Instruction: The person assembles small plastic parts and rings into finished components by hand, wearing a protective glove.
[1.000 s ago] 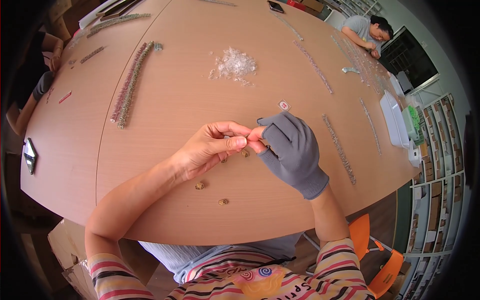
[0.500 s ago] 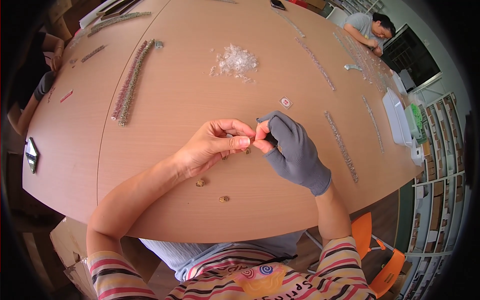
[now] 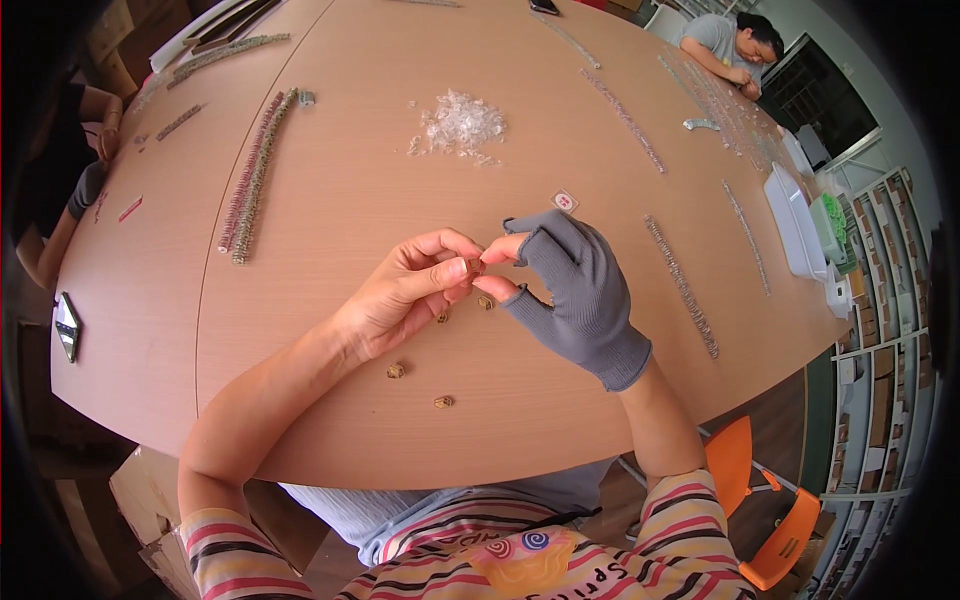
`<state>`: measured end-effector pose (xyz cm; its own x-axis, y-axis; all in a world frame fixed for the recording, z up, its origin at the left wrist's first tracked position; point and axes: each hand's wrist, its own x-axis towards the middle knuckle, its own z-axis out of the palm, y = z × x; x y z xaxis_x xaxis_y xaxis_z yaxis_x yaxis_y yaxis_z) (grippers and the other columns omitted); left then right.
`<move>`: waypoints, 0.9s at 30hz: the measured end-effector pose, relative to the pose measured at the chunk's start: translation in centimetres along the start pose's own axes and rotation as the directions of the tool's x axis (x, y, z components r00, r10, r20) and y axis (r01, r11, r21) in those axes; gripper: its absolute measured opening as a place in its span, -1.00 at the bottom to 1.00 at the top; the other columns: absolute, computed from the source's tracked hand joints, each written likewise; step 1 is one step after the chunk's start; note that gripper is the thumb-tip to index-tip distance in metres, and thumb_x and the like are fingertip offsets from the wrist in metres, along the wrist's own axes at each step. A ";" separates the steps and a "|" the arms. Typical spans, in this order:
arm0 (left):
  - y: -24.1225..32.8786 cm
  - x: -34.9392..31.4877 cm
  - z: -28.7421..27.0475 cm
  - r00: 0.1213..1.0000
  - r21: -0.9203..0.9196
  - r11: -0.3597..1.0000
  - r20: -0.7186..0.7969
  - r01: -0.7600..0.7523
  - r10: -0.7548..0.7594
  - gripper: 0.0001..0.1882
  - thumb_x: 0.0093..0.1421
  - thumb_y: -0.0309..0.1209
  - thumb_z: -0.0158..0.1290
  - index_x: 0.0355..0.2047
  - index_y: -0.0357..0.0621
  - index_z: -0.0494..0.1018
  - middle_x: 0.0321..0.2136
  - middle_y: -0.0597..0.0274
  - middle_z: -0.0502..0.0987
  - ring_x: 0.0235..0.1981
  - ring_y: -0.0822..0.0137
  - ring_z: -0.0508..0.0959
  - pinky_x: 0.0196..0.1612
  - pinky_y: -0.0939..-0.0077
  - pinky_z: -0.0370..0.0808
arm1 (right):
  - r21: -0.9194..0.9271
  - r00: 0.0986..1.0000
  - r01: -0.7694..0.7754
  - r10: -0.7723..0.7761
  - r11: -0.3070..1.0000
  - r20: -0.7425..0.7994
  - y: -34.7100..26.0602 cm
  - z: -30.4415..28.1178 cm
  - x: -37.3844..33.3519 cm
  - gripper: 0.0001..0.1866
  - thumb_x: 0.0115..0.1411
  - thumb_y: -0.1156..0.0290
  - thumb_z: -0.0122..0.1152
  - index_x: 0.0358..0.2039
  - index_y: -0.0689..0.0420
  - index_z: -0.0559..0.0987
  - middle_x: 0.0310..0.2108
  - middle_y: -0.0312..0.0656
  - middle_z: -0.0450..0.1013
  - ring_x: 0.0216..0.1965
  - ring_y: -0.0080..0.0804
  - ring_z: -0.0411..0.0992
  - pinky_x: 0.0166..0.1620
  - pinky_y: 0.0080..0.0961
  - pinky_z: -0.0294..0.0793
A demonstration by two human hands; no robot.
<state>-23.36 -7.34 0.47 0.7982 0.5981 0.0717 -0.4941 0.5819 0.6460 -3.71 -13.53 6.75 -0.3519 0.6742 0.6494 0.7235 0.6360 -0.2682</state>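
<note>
My bare left hand [image 3: 405,292] pinches a small reddish-brown piece [image 3: 474,266] between thumb and forefinger; its exact kind is too small to make out. My right hand [image 3: 575,295], in a grey glove with bare fingertips, meets it from the other side, thumb and forefinger closed about the piece's edge. Below the hands, a small gold-brown faceted piece [image 3: 485,301] lies on the table, with a similar piece [image 3: 442,317] partly hidden by the left fingers. Closer to me lie two more, one gold-brown piece [image 3: 396,370] and another gold-brown piece [image 3: 443,402].
Clear plastic bits [image 3: 460,124] lie heaped on the table [image 3: 340,200] beyond my hands. Long strung strips [image 3: 265,175] lie left, another strip [image 3: 682,285] right. A white tray [image 3: 793,220] stands at the right edge. A person [image 3: 728,55] works far right; another person's gloved hand [image 3: 88,188] is left.
My right thumb and forefinger have spread a little, and the brown piece between the hands now shows. The whole view has shifted slightly; the pieces on the table stay put.
</note>
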 end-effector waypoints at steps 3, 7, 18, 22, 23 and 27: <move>0.0 0.0 0.5 1.000 0.009 1.000 -0.004 0.018 -0.018 -0.81 0.25 -0.38 0.22 -0.19 -0.17 0.53 -0.23 0.26 0.58 -0.32 0.53 0.44 -0.18 0.66 0.43 | 0.010 1.000 0.023 -0.023 1.000 0.000 0.4 0.3 -0.2 -0.80 0.11 0.31 0.36 -0.29 0.02 0.55 -0.32 -0.36 0.47 -0.31 -0.34 0.48 -0.27 -0.36 0.45; -0.1 0.0 0.2 0.999 -0.019 0.999 0.020 0.025 -0.025 -0.83 0.26 -0.41 0.21 -0.18 -0.17 0.54 -0.25 0.28 0.58 -0.33 0.56 0.44 -0.18 0.69 0.45 | 0.003 0.999 0.040 -0.040 0.999 0.009 0.5 0.4 -0.4 -0.81 0.11 0.31 0.35 -0.29 0.03 0.55 -0.33 -0.36 0.47 -0.31 -0.35 0.48 -0.27 -0.38 0.45; 0.4 0.2 0.4 0.998 0.078 0.996 -0.052 0.051 -0.047 -0.85 0.26 -0.44 0.20 -0.19 -0.19 0.54 -0.24 0.30 0.59 -0.31 0.54 0.50 -0.18 0.68 0.49 | -0.053 0.995 -0.082 0.085 0.995 0.056 -0.8 1.3 -0.9 -0.81 0.15 0.41 0.23 -0.28 0.10 0.41 -0.32 -0.18 0.40 -0.35 -0.20 0.45 -0.31 -0.29 0.47; 0.3 0.1 0.4 0.995 0.198 0.980 -0.085 -0.037 0.054 -0.89 0.28 -0.46 0.18 -0.21 -0.19 0.53 -0.30 0.29 0.61 -0.31 0.56 0.50 -0.23 0.68 0.47 | -0.239 1.000 -0.011 0.012 0.971 0.006 -1.5 1.7 -0.6 -0.82 0.12 0.54 0.29 -0.31 0.19 0.45 -0.32 -0.14 0.47 -0.32 -0.18 0.51 -0.30 -0.34 0.54; 0.2 0.2 0.7 0.995 0.196 0.980 -0.081 -0.035 0.052 -0.89 0.28 -0.46 0.18 -0.21 -0.19 0.53 -0.30 0.29 0.61 -0.31 0.56 0.50 -0.23 0.68 0.47 | -0.242 1.000 -0.013 0.015 0.970 0.007 -1.3 1.8 -0.7 -0.82 0.12 0.54 0.29 -0.31 0.19 0.45 -0.32 -0.14 0.47 -0.32 -0.18 0.51 -0.30 -0.34 0.54; -0.3 0.1 1.4 0.972 0.336 0.930 -0.124 -0.147 0.198 -0.91 0.29 -0.44 0.16 -0.23 -0.16 0.53 -0.34 0.31 0.61 -0.32 0.57 0.49 -0.23 0.67 0.44 | -0.116 0.994 -0.087 0.080 0.989 -0.068 -0.2 1.6 -0.4 -0.82 0.15 0.42 0.27 -0.34 0.10 0.41 -0.43 -0.20 0.40 -0.42 -0.26 0.46 -0.41 -0.32 0.48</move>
<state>-22.69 -8.23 1.39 0.6357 0.7650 0.1036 -0.4612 0.2687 0.8456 -4.67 -13.36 5.45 -0.2519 0.6959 0.6726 0.8155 0.5268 -0.2397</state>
